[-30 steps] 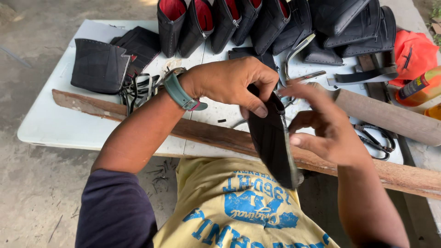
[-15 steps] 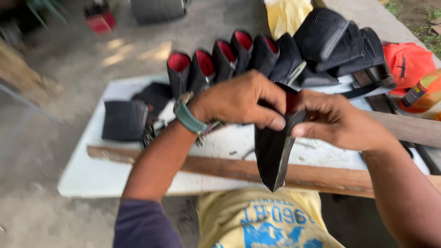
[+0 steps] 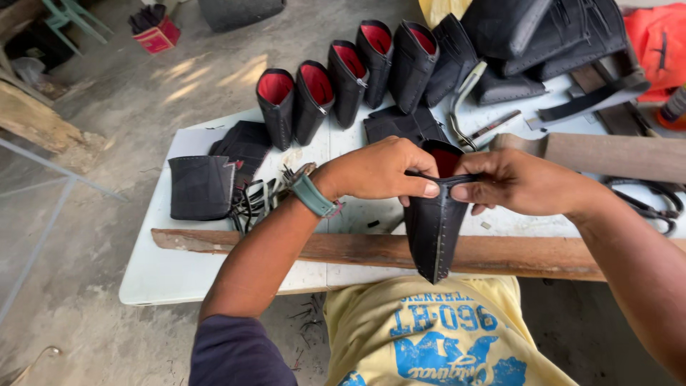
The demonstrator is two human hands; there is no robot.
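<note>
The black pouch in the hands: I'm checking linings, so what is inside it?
Inside the black pouch a red lining shows at the mouth; deeper down is hidden by its walls, the left hand and right hand.

Pouches (image 3: pixel 336 78) stand in a row behind the plank (image 3: pixel 357 250).

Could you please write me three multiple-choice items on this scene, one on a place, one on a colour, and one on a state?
1. Where is the black pouch being worked on?
A. Flat on the floor
B. Held between both hands above the table's near edge
C. Inside the red box

2. What colour is the lining of the standing pouches?
A. Red
B. Green
C. White

3. What are the left hand and right hand doing?
A. Resting open on the table
B. Pinching the pouch's top rim
C. Gripping scissors

Answers: 1 B, it hangs off the white table; 2 A, their open mouths show red; 3 B, fingertips meet at the rim.
</note>
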